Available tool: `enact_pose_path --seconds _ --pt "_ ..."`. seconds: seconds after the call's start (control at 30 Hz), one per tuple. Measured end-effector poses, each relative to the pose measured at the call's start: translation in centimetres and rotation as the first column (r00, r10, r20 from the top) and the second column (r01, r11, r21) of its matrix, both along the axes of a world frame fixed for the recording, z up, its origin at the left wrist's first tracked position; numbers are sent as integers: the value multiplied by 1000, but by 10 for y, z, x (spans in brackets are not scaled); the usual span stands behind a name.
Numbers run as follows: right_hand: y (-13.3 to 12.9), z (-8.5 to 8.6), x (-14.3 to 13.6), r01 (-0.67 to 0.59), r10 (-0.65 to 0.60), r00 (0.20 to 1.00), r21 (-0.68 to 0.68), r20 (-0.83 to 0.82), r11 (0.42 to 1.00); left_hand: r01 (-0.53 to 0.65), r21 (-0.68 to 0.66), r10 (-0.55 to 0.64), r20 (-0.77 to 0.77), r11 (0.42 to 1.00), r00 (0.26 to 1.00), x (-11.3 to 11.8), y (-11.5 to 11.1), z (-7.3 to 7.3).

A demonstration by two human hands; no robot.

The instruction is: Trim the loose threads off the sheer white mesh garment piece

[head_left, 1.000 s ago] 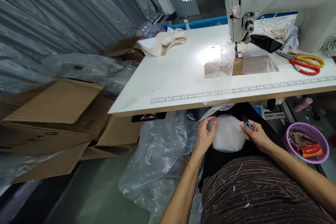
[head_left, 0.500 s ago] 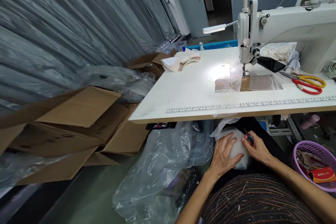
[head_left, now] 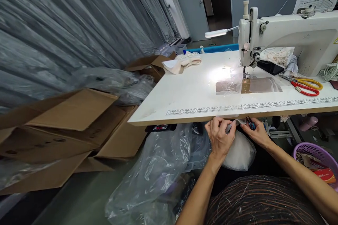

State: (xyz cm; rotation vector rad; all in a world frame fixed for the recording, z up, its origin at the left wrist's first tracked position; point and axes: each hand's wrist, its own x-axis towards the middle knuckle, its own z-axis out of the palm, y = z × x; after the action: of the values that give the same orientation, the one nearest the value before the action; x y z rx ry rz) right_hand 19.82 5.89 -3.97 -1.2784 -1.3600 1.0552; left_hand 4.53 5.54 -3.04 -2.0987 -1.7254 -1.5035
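My left hand [head_left: 219, 134] is closed at the table's front edge, pinching the edge of a thin whitish fabric [head_left: 238, 121]. Small thread snips [head_left: 251, 124] with a blue handle are in my right hand [head_left: 258, 135], their dark tips pointing up beside that fabric. The right fingertips are close to the cloth; whether they also grip it I cannot tell. Below both hands a rounded, pale, sheer-looking piece [head_left: 239, 152] lies on my dark-clothed lap. Whether it is joined to the pinched fabric is hidden by the fingers.
A white sewing machine [head_left: 285, 30] stands on the white table [head_left: 185, 91]. Red- and yellow-handled scissors [head_left: 303, 86] lie at its right, folded cream cloth [head_left: 185, 62] at its left. Cardboard boxes [head_left: 74, 109] and clear plastic bags [head_left: 155, 168] are left; a purple basket [head_left: 311, 149] is right.
My left hand has gone from lying spread on the pale piece to pinching fabric higher up at the table edge. My right hand, still holding the snips, has moved slightly up too.
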Motion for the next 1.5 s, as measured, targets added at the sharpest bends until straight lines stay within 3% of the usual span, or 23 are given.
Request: enact_pose_path --seconds 0.07,0.13,0.17,0.23,0.3,0.37,0.47,0.6,0.73,0.83,1.0,1.17,1.33,1.5 --pt "-5 4 2 -81 80 996 -22 -41 996 195 -126 -171 179 973 969 -6 -9 10" --pt "-16 10 6 -193 185 977 -79 -104 978 461 -269 -303 470 845 829 -14 -21 22" --pt "-23 14 9 -251 234 961 -115 -146 961 565 -314 -281 626 763 727 -18 -28 28" --pt "-34 21 13 -357 309 918 -177 -249 917 688 -350 -123 834 636 537 -23 -39 38" --pt "-41 27 16 -440 345 863 -212 -369 873 726 -374 49 903 577 427 -24 -45 43" --pt "-43 31 18 -490 342 811 -231 -475 841 722 -403 151 908 562 390 -22 -48 45" --pt "-42 34 20 -491 287 780 -258 -557 832 705 -427 197 900 566 388 -19 -46 43" --pt "-42 32 22 -453 271 814 -271 -514 849 693 -462 211 883 553 420 -18 -43 40" --pt "-43 30 24 -383 320 908 -228 -270 895 687 -508 215 856 520 471 -19 -44 35" --pt "-41 29 24 -365 352 930 -157 -102 918 672 -522 192 842 525 504 -19 -43 31" --pt "-33 29 20 -366 377 923 -125 77 922 608 -554 113 785 568 610 -22 -43 30" --pt "-26 31 9 -434 451 853 -120 262 893 567 -581 37 717 584 696 -26 -46 32" --pt "-22 34 1 -499 495 826 -56 271 865 581 -592 26 713 558 701 -27 -48 35" --pt "-21 30 4 -467 470 848 -74 245 881 614 -569 68 762 547 645 -28 -48 36"
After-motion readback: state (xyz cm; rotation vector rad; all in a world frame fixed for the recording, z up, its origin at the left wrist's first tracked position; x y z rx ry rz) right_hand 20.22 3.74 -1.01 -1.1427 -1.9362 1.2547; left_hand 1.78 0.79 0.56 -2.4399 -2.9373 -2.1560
